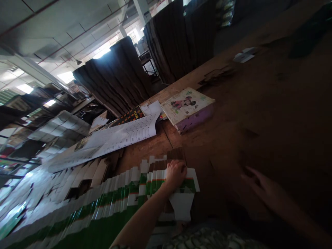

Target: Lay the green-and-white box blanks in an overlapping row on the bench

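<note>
A long fanned row of green-and-white flat cartons [111, 200] lies along the table from the lower left to the middle. At its right end my left hand [176, 173] rests with curled fingers on the front flat carton [183, 204], whose white flap hangs toward me. My fingertips are partly hidden behind its edge. My right hand [255, 181] is off to the right over the brown table [220, 145], in shadow and blurred. Its fingers point left and look apart, with nothing seen between them.
A worn box with a cartoon mouse [190, 103] stands beyond my left hand. Printed paper sheets [127, 133] curl along the table to its left. Tall dark stacks [116, 74] rise behind the table. A small pale scrap [244, 55] lies at the far right.
</note>
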Motion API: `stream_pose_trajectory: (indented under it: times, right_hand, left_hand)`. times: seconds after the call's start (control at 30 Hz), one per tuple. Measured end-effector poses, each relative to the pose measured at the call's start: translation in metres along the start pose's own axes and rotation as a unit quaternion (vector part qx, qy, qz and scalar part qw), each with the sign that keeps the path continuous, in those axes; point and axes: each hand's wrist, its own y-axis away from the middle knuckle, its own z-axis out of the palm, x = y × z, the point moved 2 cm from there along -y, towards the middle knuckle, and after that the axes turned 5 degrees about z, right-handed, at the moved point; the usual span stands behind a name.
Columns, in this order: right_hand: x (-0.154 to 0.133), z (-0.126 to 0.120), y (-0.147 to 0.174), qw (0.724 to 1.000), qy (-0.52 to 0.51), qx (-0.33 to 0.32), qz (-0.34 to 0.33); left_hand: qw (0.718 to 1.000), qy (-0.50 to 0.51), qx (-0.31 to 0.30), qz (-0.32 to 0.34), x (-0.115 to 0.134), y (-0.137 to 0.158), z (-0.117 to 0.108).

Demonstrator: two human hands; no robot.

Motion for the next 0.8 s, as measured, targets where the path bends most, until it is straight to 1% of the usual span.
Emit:
stream_pose_trajectory:
  times: [0.03, 0.07, 0.13, 0.17, 0.23, 0.3, 0.37, 0.5, 0.6, 0.67, 0.73, 0.8]
  right_hand:
    - [-0.011, 0.007, -0.001, 0.999, -0.021, -0.014, -0.026]
    - [-0.024, 0.018, -0.001, 0.997, -0.037, -0.025, -0.069]
    - [-0.049, 0.05, 0.003, 0.986, -0.035, -0.028, -0.163]
    - [-0.057, 0.068, 0.006, 0.981, -0.02, -0.02, -0.192]
    - [-0.063, 0.1, 0.012, 0.977, 0.026, 0.001, -0.212]
    - [-0.06, 0.119, 0.017, 0.975, 0.064, 0.011, -0.213]
    - [-0.055, 0.125, 0.02, 0.972, 0.084, 0.014, -0.219]
    - [-0.05, 0.125, 0.021, 0.97, 0.095, 0.015, -0.222]
    - [-0.056, 0.128, 0.023, 0.97, 0.102, 0.032, -0.219]
    - [-0.063, 0.129, 0.023, 0.971, 0.117, 0.047, -0.204]
    - [-0.067, 0.125, 0.022, 0.971, 0.139, 0.042, -0.189]
    - [-0.061, 0.111, 0.019, 0.969, 0.157, 0.022, -0.188]
  left_hand:
    - [1.0, 0.004, -0.002, -0.001, 0.0, -0.001, -0.001]
    - [1.0, 0.008, -0.006, -0.004, -0.001, -0.002, -0.001]
    - [1.0, 0.017, -0.015, -0.018, 0.0, -0.003, -0.002]
    - [0.999, 0.019, -0.018, -0.025, 0.0, -0.004, -0.002]
    - [0.999, 0.018, -0.017, -0.035, 0.002, -0.004, -0.001]
    - [0.999, 0.012, -0.01, -0.039, 0.004, -0.004, 0.001]
    - [0.999, 0.005, -0.008, -0.038, 0.005, -0.004, 0.003]
    - [1.0, -0.01, -0.005, -0.022, 0.005, -0.002, 0.007]
    - [1.0, -0.024, -0.013, -0.005, 0.008, 0.0, 0.007]
    - [0.999, -0.035, -0.017, 0.007, 0.011, 0.002, 0.007]
    - [0.998, -0.048, -0.018, 0.021, 0.015, 0.003, 0.006]
    - [0.998, -0.055, -0.02, 0.035, 0.018, 0.002, 0.007]
